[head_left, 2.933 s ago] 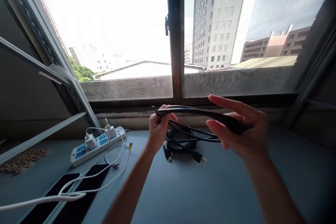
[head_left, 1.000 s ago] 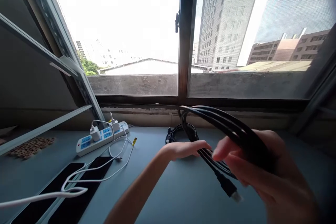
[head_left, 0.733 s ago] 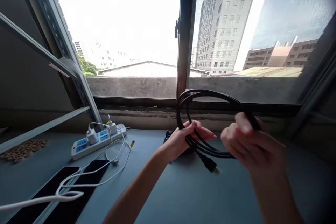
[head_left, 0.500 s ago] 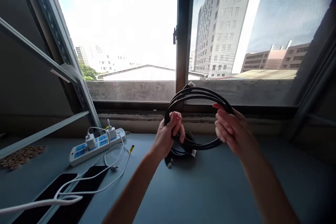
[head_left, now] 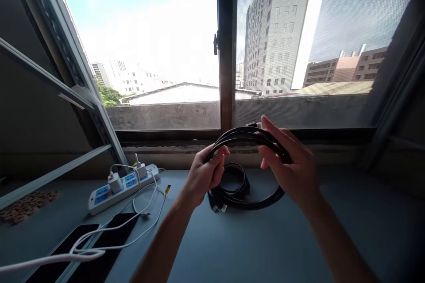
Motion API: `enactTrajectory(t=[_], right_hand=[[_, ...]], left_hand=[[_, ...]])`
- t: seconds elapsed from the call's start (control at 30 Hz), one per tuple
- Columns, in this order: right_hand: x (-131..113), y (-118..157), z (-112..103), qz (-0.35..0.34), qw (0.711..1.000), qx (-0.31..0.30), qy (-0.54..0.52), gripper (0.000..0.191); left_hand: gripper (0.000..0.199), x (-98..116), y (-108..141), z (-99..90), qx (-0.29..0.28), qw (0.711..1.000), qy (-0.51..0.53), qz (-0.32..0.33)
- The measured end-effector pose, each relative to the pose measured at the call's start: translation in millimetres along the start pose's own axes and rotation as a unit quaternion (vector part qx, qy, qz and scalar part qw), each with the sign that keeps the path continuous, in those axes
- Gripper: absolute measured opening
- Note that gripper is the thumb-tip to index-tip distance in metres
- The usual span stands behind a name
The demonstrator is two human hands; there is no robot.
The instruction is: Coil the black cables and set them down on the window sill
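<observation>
A thick black cable (head_left: 255,205) is wound into a large loop of several turns, held above the desk and tilted. My left hand (head_left: 207,170) is closed round its left side. My right hand (head_left: 288,154) is at its right side, fingers raised and spread, with the turns lying between thumb and fingers. A connector (head_left: 254,125) shows at the top of the loop near my right fingertips. Behind the loop a smaller coiled black cable (head_left: 245,185) lies on the desk, with connector ends beside it.
A white power strip (head_left: 124,185) with plugged-in chargers stands on the blue-grey desk (head_left: 252,247) at the left. White cables (head_left: 116,225) trail over dark flat panels (head_left: 109,239). A metal frame (head_left: 109,128) rises at the left, before the window.
The cable loop has come down and tilted flatter. My right hand has opened its fingers, and my left hand has shifted slightly left and down.
</observation>
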State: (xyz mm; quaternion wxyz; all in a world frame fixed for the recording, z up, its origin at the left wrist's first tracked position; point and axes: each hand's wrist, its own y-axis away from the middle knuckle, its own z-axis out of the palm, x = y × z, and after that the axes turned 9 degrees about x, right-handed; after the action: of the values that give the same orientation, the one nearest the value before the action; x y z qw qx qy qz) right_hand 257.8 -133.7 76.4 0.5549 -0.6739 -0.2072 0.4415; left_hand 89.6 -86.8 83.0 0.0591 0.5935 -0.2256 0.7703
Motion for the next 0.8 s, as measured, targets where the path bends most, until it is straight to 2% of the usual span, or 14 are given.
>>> enactTrajectory(t=[0.1,0.27,0.53,0.6,0.8], right_hand=[[2,1,-1,-0.036,0.999,-0.007,0.028,0.036],[0,0,-3,-0.059,0.997,-0.021,0.035,0.025],[6,-6,-8,-0.019,0.997,-0.004,0.080,0.014],[10,-6,-7,-0.016,0.997,-0.001,0.082,0.014],[15,-3,2,-0.028,0.995,-0.007,0.091,0.014]], left_hand=[[0.025,0,2,1.4,-0.019,0.999,-0.037,0.002],[0.022,1,6,4.7,-0.032,0.998,-0.060,-0.001],[0.027,6,4,6.0,-0.056,0.997,-0.037,-0.030],[0.031,5,3,6.2,-0.059,0.997,-0.047,-0.018],[0.040,-2,2,9.6,-0.013,0.995,-0.081,0.057]])
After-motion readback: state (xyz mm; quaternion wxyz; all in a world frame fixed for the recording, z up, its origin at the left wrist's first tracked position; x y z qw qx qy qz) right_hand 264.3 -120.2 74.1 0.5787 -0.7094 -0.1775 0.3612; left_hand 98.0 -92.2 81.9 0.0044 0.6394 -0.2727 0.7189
